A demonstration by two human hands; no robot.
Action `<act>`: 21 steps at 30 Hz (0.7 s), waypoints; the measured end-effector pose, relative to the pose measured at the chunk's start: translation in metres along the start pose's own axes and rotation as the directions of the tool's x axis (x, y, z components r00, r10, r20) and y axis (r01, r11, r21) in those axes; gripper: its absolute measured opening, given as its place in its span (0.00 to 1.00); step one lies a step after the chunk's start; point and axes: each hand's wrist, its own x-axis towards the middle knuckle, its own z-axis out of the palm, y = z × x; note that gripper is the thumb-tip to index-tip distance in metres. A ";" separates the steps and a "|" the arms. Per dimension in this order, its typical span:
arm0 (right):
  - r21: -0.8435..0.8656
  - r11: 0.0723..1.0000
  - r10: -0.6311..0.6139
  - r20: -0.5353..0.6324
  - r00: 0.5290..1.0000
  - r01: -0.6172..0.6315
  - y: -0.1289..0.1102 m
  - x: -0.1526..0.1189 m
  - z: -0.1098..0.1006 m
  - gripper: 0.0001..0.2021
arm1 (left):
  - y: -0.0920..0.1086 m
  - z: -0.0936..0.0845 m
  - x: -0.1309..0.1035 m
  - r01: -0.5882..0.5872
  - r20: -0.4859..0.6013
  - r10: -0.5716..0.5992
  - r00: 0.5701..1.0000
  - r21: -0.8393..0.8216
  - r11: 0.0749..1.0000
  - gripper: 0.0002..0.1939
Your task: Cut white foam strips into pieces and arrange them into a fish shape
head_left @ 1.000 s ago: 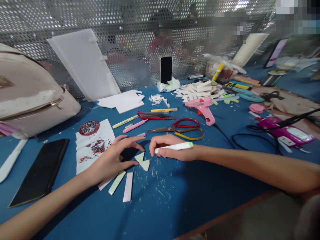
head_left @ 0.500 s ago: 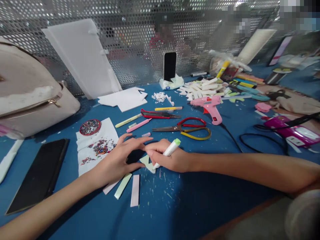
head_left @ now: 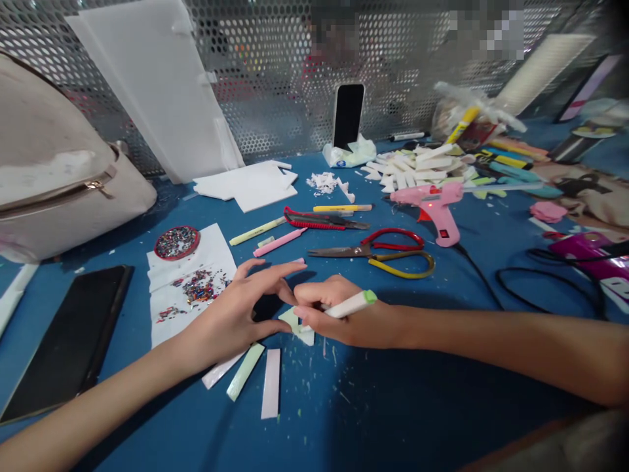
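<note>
Listing by clock face, centred on the pale green piece (head_left: 289,317), twelve pointing away from the wearer.

Item: pale green piece, angular, flat on the blue table (head_left: 339,413), between the two hands, partly covered by fingers. Probably foam board or thick card: very light, fairly stiff, apt to skid or dent, weakest at its narrow points. Best hold: light fingertip pressure on the broad part, or a pinch at opposite edges.

Item: white marker (head_left: 350,305), green end towards two o'clock, lower end over the piece; whether its tip touches cannot be told. Likely light, rigid, smooth. Best hold: low on the barrel, clear of the tip.

Right hand (head_left: 364,328): thumb and fingers closed around the marker.

Left hand (head_left: 236,314): arched, thumb and fingers apart, nothing clamped; thumb at or just beside the piece's nine o'clock edge.

Nearby: green strip (head_left: 246,372), between seven and eight; pale pink strip (head_left: 271,383), seven; scissors (head_left: 363,251), between one and two; glue gun (head_left: 442,210), farther out, near two.
</note>
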 end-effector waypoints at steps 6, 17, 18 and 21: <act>0.047 0.999 0.026 0.020 0.999 -0.027 0.002 0.000 -0.001 0.18 | 0.000 -0.001 0.000 0.019 0.012 -0.019 1.000 -0.008 1.000 0.35; 0.080 0.996 0.038 0.063 0.997 -0.043 0.002 0.000 -0.001 0.17 | -0.003 0.000 -0.001 0.053 0.034 -0.053 0.998 -0.012 0.999 0.35; 0.076 0.996 0.039 0.071 0.997 -0.044 0.002 -0.001 -0.001 0.17 | -0.003 0.000 -0.001 0.059 0.039 -0.058 0.998 -0.016 0.998 0.35; 0.081 0.995 0.051 0.041 0.998 -0.055 0.002 -0.001 -0.001 0.16 | -0.003 0.000 -0.001 0.057 0.033 -0.056 0.998 -0.013 0.998 0.34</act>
